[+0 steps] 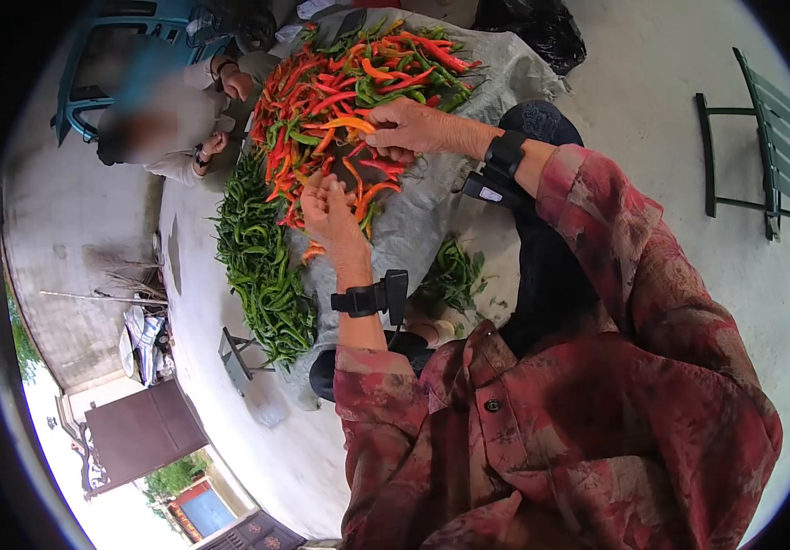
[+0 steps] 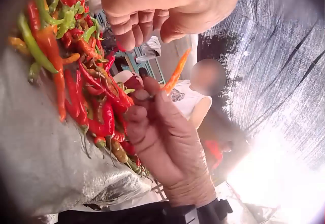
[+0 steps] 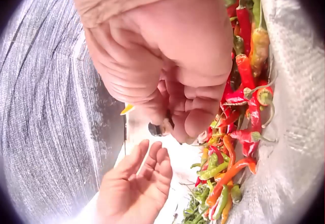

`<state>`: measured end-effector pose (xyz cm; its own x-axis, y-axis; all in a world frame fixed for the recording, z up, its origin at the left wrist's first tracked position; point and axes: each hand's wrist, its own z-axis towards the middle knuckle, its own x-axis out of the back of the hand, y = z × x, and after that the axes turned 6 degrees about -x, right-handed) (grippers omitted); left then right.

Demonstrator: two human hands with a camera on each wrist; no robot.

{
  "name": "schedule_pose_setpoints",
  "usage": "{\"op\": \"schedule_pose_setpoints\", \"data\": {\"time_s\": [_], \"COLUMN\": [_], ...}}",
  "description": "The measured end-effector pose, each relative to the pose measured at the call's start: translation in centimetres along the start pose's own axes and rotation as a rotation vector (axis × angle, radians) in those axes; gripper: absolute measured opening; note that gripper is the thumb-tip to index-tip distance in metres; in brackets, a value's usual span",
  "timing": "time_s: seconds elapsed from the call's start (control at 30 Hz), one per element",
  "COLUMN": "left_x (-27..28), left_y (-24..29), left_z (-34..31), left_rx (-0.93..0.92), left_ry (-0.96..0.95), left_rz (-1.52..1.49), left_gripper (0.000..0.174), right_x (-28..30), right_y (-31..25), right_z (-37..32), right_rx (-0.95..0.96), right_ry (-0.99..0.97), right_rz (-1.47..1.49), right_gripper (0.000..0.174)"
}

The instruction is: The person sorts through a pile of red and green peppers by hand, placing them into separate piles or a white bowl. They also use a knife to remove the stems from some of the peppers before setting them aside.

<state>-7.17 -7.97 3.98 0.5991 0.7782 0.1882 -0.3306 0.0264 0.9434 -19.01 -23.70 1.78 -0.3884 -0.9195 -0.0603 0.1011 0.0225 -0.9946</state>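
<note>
An orange pepper is pinched between the thumb and fingers of my right hand, above the heap of red, orange and green peppers. In the right wrist view only the pepper's yellow-orange tip shows past the hand. My left hand is close by, over the heap's near side, with loosely bent fingers and no pepper visible in its grasp. A gap separates the two hands.
Green peppers lie along the heap's left side on a grey sheet. More green ones lie by my feet. Another person sits across the heap, hands near its edge. A green slatted chair stands at right, a small stool at lower left.
</note>
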Motion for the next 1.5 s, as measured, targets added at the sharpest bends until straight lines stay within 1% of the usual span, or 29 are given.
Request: {"op": "schedule_pose_setpoints", "data": {"time_s": [0.07, 0.13, 0.17, 0.2, 0.23, 0.27, 0.33, 0.37, 0.4, 0.47, 0.5, 0.57, 0.6, 0.63, 0.67, 0.73, 0.77, 0.8, 0.87, 0.9, 0.97, 1.0, 1.07, 1.1, 1.17, 1.2, 1.3, 1.43, 1.5], "left_x": [0.6, 1.5, 1.8, 1.9, 1.7, 1.6, 1.4, 1.3, 1.1, 0.8, 0.8, 0.7, 0.7, 0.7, 0.7, 0.9, 1.0, 1.0, 1.0, 0.9, 0.7, 0.9, 1.8, 2.2, 3.2, 3.4, 3.7, 2.8, 2.2], "left_y": [-1.1, -2.2, -2.6, -2.7, -2.6, -2.7, -2.9, -3.4, -3.8, -4.5, -4.4, -4.3, -4.2, -4.1, -4.1, -4.7, -5.0, -5.2, -5.5, -4.9, -3.6, -4.0, -4.8, -4.5, -4.1, -3.8, -2.7, 0.1, 0.1], "left_z": [-0.7, -1.2, -1.6, -2.0, -2.2, -2.2, -2.0, -1.6, -1.1, -0.3, 0.0, 0.3, 0.5, 0.8, 1.1, 1.6, 1.8, 2.0, 2.3, 2.2, 2.0, 2.1, 2.8, 2.9, 2.8, 2.6, 2.2, 1.9, 2.4], "left_rx": [-0.010, -0.153, -0.168, -0.256, -0.340, -0.349, -0.524, -0.578, -0.581, -0.682, -0.679, -0.427, -0.418, -0.406, -0.395, -0.349, -0.308, -0.299, -0.228, -0.227, -0.121, -0.119, -0.053, -0.052, -0.016, -0.013, -0.146, -0.093, -0.213], "left_ry": [0.024, -0.083, -0.068, -0.155, -0.242, -0.229, -0.332, -0.309, -0.304, -0.236, -0.233, -0.312, -0.315, -0.328, -0.339, -0.326, -0.316, -0.319, -0.341, -0.344, -0.356, -0.360, -0.414, -0.418, -0.244, -0.247, -0.060, -0.060, -0.059], "left_rz": [0.028, 0.396, 0.392, 0.576, 0.760, 0.757, 0.898, 0.877, 0.878, 0.967, 0.967, 1.040, 1.038, 1.029, 1.019, 0.991, 0.965, 0.966, 1.042, 1.043, 1.107, 1.108, 0.959, 0.960, 0.747, 0.748, 0.634, 0.583, 0.529], "left_gripper": [0.026, 0.021, 0.021, 0.020, 0.019, 0.019, 0.022, 0.019, 0.019, 0.023, 0.023, 0.028, 0.028, 0.030, 0.032, 0.034, 0.036, 0.036, 0.042, 0.042, 0.039, 0.039, 0.035, 0.035, 0.027, 0.027, 0.026, 0.026, 0.025], "right_x": [0.0, 0.1, 0.2, 0.4, 0.5, 0.6, 0.6, 0.7, 0.9, 1.4, 1.6, 2.3, 2.4, 2.1, 1.9, 1.8, 1.8, 1.7, 1.7, 1.7, 1.3, 1.1, 1.0, 0.8, 0.7, 0.5, 0.4, 0.7, 0.7], "right_y": [0.4, 0.2, 0.1, 0.0, 0.0, 0.2, -0.1, -0.3, -0.3, 0.0, 0.0, 0.1, -0.1, -0.4, -0.3, -0.4, -0.3, -0.1, 0.1, -0.2, -0.7, -0.7, -0.1, 0.0, 0.1, 0.0, -0.4, -0.4, -0.5], "right_z": [0.4, 0.9, 0.9, 1.1, 1.5, 1.8, 2.1, 2.5, 3.1, 4.0, 4.3, 4.7, 4.7, 4.4, 4.3, 4.0, 3.6, 3.6, 3.5, 3.1, 2.8, 2.8, 3.1, 3.2, 3.3, 3.2, 2.7, 2.7, 2.5], "right_rx": [-0.011, 0.033, 0.122, 0.212, 0.240, 0.252, 0.384, 0.359, 0.365, 0.490, 0.434, 0.404, 0.371, 0.371, 0.365, 0.484, 0.450, 0.442, 0.532, 0.483, 0.441, 0.400, 0.435, 0.473, 0.482, 0.495, 0.511, 0.473, 0.508], "right_ry": [0.153, 0.185, 0.224, 0.267, 0.289, 0.285, 0.446, 0.499, 0.498, 0.693, 0.733, 0.743, 0.757, 0.789, 0.783, 0.764, 0.708, 0.703, 0.737, 0.705, 0.685, 0.664, 0.654, 0.642, 0.639, 0.634, 0.627, 0.631, 0.649], "right_rz": [-0.010, -0.088, -0.201, -0.317, -0.394, -0.404, -0.487, -0.516, -0.517, -0.597, -0.630, -0.657, -0.684, -0.635, -0.638, -0.605, -0.552, -0.550, -0.602, -0.612, -0.586, -0.559, -0.547, -0.535, -0.530, -0.524, -0.498, -0.458, -0.490], "right_gripper": [0.027, 0.026, 0.025, 0.024, 0.019, 0.019, 0.015, 0.021, 0.021, 0.032, 0.036, 0.035, 0.035, 0.028, 0.028, 0.020, 0.014, 0.014, 0.013, 0.013, 0.011, 0.010, 0.009, 0.009, 0.008, 0.008, 0.007, 0.007, 0.007]}}
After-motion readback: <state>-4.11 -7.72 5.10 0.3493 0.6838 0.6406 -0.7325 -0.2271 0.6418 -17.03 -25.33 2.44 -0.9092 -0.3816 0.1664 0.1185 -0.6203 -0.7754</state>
